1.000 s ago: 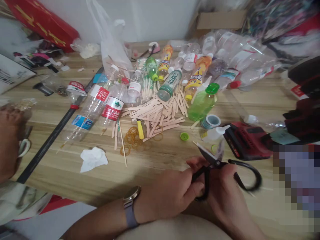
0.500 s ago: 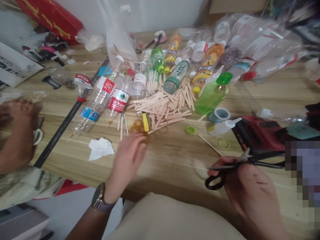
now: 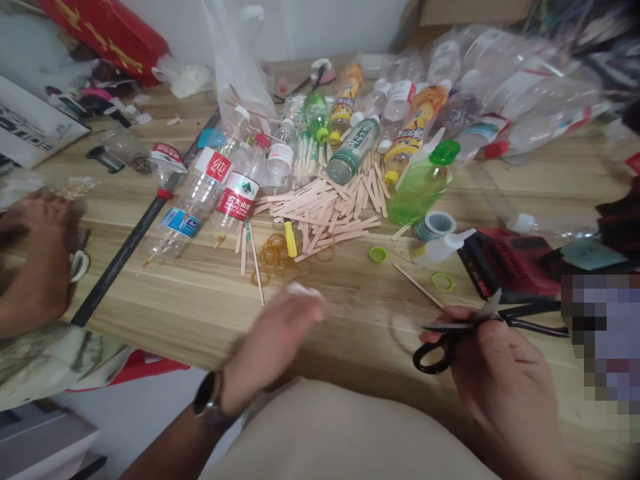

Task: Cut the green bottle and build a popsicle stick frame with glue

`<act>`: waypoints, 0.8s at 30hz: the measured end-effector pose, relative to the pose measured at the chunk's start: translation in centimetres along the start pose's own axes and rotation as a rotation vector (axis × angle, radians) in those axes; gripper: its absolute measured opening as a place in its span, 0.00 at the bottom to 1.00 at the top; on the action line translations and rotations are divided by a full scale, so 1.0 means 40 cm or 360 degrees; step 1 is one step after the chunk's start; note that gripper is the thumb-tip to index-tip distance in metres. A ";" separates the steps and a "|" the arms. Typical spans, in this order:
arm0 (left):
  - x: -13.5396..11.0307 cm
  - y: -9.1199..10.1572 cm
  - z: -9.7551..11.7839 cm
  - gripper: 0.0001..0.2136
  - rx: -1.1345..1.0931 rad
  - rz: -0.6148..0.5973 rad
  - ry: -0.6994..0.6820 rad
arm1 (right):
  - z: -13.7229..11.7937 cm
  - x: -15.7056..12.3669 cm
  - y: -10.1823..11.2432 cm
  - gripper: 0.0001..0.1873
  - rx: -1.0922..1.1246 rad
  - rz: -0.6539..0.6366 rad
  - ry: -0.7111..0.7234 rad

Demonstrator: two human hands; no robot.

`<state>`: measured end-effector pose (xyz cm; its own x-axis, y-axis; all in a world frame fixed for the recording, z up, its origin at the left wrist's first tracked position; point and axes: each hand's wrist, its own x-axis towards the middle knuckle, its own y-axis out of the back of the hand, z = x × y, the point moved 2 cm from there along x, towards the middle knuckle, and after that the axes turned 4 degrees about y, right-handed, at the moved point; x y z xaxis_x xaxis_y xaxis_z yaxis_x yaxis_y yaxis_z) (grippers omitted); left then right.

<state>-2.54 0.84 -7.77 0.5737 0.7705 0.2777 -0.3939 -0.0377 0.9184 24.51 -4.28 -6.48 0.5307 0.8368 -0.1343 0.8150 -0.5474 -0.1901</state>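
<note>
Left hand (image 3: 277, 337), at the scissors (image 3: 460, 327) a second ago and then at the rubber bands (image 3: 274, 255), is now just off the bands' near side; fingers blurred, cannot tell whether it holds anything. Right hand (image 3: 505, 373) alone grips the scissors, well right of the bands, blades parted; thin stick (image 3: 418, 287) runs to its fingers, hold unclear; judgement: no cut under way.

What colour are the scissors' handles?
The scissors' handles are black; the head view shows them best.
</note>
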 end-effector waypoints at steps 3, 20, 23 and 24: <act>0.076 -0.073 0.073 0.12 -0.0210 -0.0290 -0.0545 | 0.001 -0.005 -0.002 0.18 0.0074 -0.0036 -0.0017; -0.013 -0.053 0.044 0.15 -0.0299 -0.0491 -0.0526 | -0.017 -0.011 0.010 0.18 0.0072 0.0020 -0.0046; -0.072 0.038 -0.063 0.19 -0.0196 -0.0215 -0.0177 | -0.017 -0.006 0.011 0.19 0.0095 0.0066 -0.0067; -0.087 0.066 -0.096 0.19 -0.0144 -0.0071 -0.0089 | -0.016 -0.006 0.010 0.20 0.0104 0.0076 -0.0080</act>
<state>-8.34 0.50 -7.40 0.6305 0.7332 0.2547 -0.4286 0.0553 0.9018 24.87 -4.68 -5.91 0.5548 0.8092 -0.1933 0.7713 -0.5874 -0.2451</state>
